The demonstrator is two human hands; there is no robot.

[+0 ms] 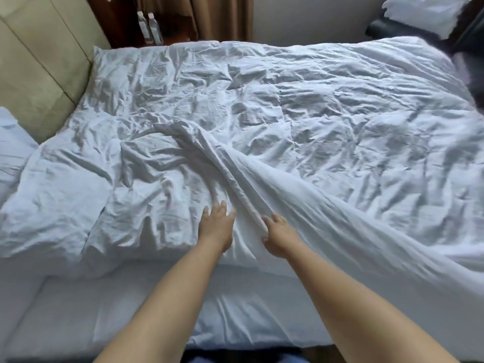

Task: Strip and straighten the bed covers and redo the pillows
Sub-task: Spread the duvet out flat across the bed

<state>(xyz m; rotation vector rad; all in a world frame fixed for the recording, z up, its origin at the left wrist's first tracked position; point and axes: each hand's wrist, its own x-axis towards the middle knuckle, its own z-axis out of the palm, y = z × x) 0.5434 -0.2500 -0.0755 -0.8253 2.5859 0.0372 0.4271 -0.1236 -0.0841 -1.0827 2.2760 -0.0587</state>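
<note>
The right hand pinches the duvet ridge, which runs away up-left; the left hand lies beside it, fingers spread flat.

The duvet hides most of the mattress and runs off the right edge, where it blurs. The pillow is cut off at the left edge. Two far bottles are too blurred to read. The right hand's fingertips disappear under a fold.
</note>
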